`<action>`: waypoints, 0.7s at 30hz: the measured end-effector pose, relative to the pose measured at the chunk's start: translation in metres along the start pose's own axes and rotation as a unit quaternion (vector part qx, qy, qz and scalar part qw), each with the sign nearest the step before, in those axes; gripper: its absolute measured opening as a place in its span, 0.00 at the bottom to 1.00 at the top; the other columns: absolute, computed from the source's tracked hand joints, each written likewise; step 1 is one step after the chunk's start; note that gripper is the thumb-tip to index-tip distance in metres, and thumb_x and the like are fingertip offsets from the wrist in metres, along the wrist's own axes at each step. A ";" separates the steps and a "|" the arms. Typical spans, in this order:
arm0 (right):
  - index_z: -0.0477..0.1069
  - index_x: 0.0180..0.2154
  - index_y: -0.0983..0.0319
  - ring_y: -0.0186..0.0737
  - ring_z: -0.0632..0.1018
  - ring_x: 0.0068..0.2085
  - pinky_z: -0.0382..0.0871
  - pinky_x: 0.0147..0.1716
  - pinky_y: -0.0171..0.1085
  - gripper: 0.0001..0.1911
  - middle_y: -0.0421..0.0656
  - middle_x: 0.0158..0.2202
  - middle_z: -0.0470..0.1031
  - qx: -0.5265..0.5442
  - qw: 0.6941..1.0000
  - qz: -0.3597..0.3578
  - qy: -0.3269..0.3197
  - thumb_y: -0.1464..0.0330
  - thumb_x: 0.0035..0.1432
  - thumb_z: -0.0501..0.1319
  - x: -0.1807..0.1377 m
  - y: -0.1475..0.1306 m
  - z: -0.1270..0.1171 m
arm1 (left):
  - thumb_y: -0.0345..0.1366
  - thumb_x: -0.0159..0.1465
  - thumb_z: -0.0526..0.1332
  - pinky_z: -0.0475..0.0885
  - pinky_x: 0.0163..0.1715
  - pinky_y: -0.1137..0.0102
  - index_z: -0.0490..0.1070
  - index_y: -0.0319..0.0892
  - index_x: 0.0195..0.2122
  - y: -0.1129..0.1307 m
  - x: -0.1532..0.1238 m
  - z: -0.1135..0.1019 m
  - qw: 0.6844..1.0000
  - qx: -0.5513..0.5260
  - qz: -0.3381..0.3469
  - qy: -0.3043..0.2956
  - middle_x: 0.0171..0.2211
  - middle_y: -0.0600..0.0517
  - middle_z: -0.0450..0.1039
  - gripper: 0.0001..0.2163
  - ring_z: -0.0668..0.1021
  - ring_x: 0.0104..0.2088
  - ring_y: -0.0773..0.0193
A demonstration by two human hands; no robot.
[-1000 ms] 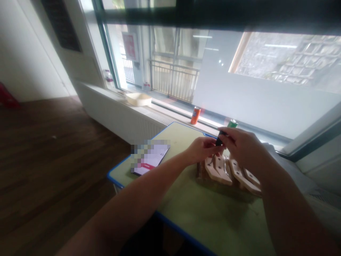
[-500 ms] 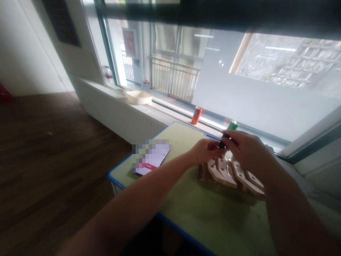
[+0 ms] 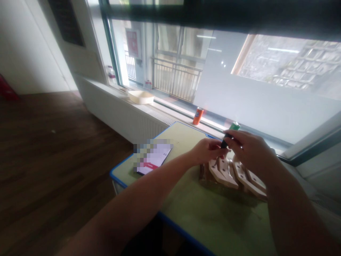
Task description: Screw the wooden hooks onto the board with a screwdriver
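A short black tool that looks like a screwdriver (image 3: pixel 225 140) stands tilted over wooden pieces. The fingers of my right hand (image 3: pixel 247 145) close around its upper part. Against its lower end, the fingers of my left hand (image 3: pixel 206 151) are pinched together; what lies between them is partly covered. Below both hands sits a pale wooden assembly (image 3: pixel 222 174) of angled, parallel strips with dark round holes. Its back part is hidden by my hands, and its right end by my right forearm.
The blue-edged desk (image 3: pixel 191 209) carries a phone-like device (image 3: pixel 154 158), partly pixelated, at the left. On the window sill stand an orange can (image 3: pixel 198 116) and a green can (image 3: pixel 234 126). A cream tray (image 3: pixel 141 97) rests farther left, above the radiator (image 3: pixel 119 110).
The whole view has shifted slightly, so everything appears a little farther right. Both hands keep the same hold on the black tool, with hardly any visible movement.
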State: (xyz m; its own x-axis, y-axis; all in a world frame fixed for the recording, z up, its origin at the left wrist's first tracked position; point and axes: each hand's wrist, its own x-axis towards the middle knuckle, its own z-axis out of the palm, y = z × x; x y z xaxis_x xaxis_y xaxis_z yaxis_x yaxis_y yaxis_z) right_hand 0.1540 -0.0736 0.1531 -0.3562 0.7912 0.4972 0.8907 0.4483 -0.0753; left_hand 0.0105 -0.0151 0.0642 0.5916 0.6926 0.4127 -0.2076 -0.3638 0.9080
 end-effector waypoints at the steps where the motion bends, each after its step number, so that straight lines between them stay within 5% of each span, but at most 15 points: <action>1: 0.72 0.43 0.62 0.38 0.75 0.31 0.65 0.29 0.35 0.14 0.44 0.33 0.76 0.003 1.000 0.002 -0.002 0.65 0.60 0.53 0.000 0.000 0.000 | 0.42 0.57 0.61 0.66 0.25 0.76 0.70 0.35 0.36 0.000 0.000 0.000 1.000 0.005 -0.002 0.001 0.26 0.51 0.73 0.14 0.72 0.25 0.72; 21: 0.72 0.28 0.60 0.35 0.66 0.22 0.54 0.23 0.35 0.16 0.39 0.19 0.69 -0.071 0.994 0.084 -0.005 0.57 0.57 0.53 0.004 0.014 0.007 | 0.46 0.60 0.57 0.65 0.27 0.74 0.73 0.37 0.39 -0.003 0.000 0.002 0.995 0.102 -0.024 -0.003 0.28 0.52 0.73 0.17 0.72 0.26 0.71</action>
State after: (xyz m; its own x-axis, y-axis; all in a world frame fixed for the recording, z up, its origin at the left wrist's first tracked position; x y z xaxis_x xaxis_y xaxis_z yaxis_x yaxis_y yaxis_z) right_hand 0.1629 -0.0611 0.1479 -0.2012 0.8548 0.4784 0.9684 0.2470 -0.0342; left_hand 0.0131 -0.0155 0.0615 0.6015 0.7088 0.3685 -0.0176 -0.4494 0.8932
